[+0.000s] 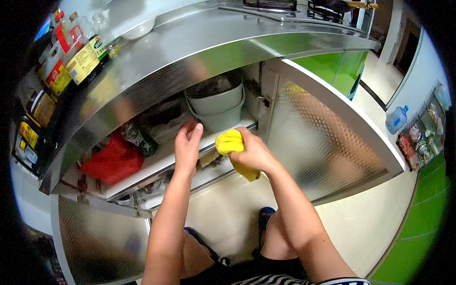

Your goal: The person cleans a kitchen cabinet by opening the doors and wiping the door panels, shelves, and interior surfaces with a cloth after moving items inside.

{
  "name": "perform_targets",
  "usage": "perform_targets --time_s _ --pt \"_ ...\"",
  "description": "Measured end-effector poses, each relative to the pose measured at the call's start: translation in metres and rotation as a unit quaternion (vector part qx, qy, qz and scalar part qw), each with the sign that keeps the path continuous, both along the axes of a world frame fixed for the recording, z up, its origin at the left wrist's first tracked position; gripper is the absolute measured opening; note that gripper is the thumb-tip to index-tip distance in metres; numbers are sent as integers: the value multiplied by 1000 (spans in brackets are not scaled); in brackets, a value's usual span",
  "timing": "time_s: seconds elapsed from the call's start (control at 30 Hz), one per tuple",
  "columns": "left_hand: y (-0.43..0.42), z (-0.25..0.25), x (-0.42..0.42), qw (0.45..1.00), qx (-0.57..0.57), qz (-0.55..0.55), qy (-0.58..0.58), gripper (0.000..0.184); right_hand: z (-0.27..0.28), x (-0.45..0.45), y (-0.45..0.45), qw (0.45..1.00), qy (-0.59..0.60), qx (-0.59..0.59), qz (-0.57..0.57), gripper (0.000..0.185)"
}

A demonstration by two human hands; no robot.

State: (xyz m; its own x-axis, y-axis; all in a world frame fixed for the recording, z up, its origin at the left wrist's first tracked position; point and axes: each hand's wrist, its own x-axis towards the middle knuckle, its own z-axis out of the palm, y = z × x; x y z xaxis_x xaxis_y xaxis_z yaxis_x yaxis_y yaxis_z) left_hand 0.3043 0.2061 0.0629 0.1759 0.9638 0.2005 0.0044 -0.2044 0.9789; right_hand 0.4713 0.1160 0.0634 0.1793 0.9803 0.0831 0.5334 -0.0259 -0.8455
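My right hand (251, 151) grips a bunched yellow cloth (230, 142), part of which hangs down below the fingers. To its left, my left hand (187, 146) is held up with its fingers apart and nothing in it. Both hands are in front of an opened lower cabinet. A grey bucket (221, 116) stands on the cabinet's shelf (164, 151), just behind my hands. Left of it on the same shelf are a dark bottle-like item (140, 138) and a red bag (114, 160).
The right cabinet door (327, 137) and left cabinet door (102, 240) hang open. Above runs a steel countertop (190, 40) with a white bowl (138, 29), several sauce bottles (78, 61) and a gas stove (304, 12). A blue water jug (397, 119) stands at the right.
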Motion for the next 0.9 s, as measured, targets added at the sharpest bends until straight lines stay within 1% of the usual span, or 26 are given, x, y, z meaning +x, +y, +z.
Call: perform_targets --time_s 0.03,0.07,0.17,0.23,0.27,0.33,0.37,0.43,0.57,0.63,0.67,0.73,0.77,0.8,0.87,0.9 --pt "2 7 6 999 33 -12 -30 40 1 5 -2 1000 -8 -5 -5 63" --pt "4 15 8 1000 18 -6 -5 33 3 9 -4 1000 -6 -4 -9 63" --pt "16 18 20 999 31 -29 -26 29 13 16 -11 999 -28 17 -1 63" --pt "20 27 30 998 -58 -3 -33 41 13 19 -13 998 -23 57 14 61" --pt "25 30 34 998 -54 -4 -31 41 14 20 -13 998 -21 62 13 61" --pt "40 28 44 981 -192 33 2 66 16 20 -17 998 -8 59 -26 63" --pt "49 27 50 981 -189 31 5 66 16 23 -18 998 -6 62 -29 63" --pt "64 26 61 962 -268 51 -22 44 13 26 -19 994 -7 95 -46 62" --pt "77 29 75 949 -306 66 32 44 17 36 -23 994 -2 92 -64 62" --pt "80 30 70 945 -320 53 32 75 12 41 -22 993 -12 90 -74 62" --pt "83 30 68 946 -319 54 34 75 11 43 -22 992 -26 90 -83 62" --pt "94 26 62 950 -312 3 -29 68 14 47 -28 993 -25 85 -84 63" --pt "99 28 61 944 -330 3 -32 57 15 49 -30 993 -26 80 -84 64" --pt "93 34 59 944 -327 3 -31 57 16 49 -32 993 -25 83 -84 64" --pt "80 46 55 929 -347 35 -121 46 16 51 -34 992 -32 78 -96 60" --pt "77 52 55 935 -336 55 -100 40 16 52 -36 992 -30 80 -97 60"
